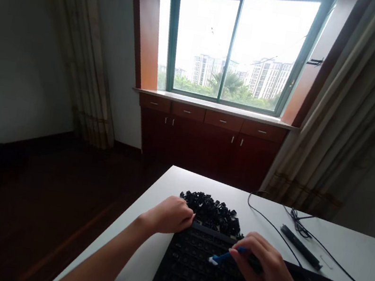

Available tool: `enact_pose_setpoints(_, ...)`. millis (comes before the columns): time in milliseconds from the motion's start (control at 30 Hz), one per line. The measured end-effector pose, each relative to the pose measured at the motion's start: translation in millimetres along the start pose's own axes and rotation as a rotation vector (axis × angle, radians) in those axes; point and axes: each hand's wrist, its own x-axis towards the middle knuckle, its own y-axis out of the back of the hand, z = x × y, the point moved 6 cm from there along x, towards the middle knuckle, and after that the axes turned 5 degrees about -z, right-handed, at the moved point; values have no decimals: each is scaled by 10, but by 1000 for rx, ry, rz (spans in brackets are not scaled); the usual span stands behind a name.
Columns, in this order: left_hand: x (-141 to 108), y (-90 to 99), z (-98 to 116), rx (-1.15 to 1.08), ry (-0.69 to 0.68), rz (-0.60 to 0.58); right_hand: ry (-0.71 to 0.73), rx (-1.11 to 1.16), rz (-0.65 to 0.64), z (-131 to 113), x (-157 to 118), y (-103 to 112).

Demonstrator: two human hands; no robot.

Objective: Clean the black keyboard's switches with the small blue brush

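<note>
R hand [262, 263] pinched a blue brush [227, 255] btwn thumb & fingertips, w/ its white head angled down to the L, at the key rows of a black keyboard [184, 267]. Keyboard lay flat on the near part of the white table [173, 183], running off past the lower edge of view. L hand [173, 214] was curled into a loose fist at the kbd's far L corner, right by the heap of small black pieces [210, 206] – prob. keycaps – piled just behind. Couldn't tell if L fingers gripped the edge or only rested there; the undersides were hidden.

For good brushing, I'd say short, light strokes along the gaps btwn rows suited best, bristles tipped into the grooves & not mashed flat. That R pinch looked fine for control, but a hard scrub could've skidded the kbd, so firm L pressure at the corner made sense. L knuckles were v. close to the heap, tho – a careless shift might've scattered pcs. or knocked some back onto the rows. Black strip [301, 247] & coiled cable [302, 230] lay beyond the kbd, apart from both hands.
</note>
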Motion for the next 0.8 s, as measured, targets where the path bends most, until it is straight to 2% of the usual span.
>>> enact_pose_setpoints(133, -29, 5, 21, -14, -10, 0, 46, -6, 130, -112, -97, -77)
enact_pose_setpoints(300, -35, 4, 49, 8, 1, -55, 90, -63, 166, -289, -160, -146)
enact_pose_setpoints(467, -24, 7, 51, 9, 2, -59, 161, -202, 232, -390, -204, -53)
enact_pose_setpoints(533, -18, 10, 44, 10, 16, -64, 155, -230, 275, -381, -229, 26)
enact_pose_setpoints(633, -13, 27, 45, 8, 33, -75, 96, -153, 334, -287, -244, 105)
enact_pose_setpoints(733, -15, 50, 49, -11, 43, -80, 35, -79, 347, -155, -226, 79)
enact_pose_setpoints(800, -19, 64, 54, -12, 46, -79, 31, -127, 348, -119, -217, 54)
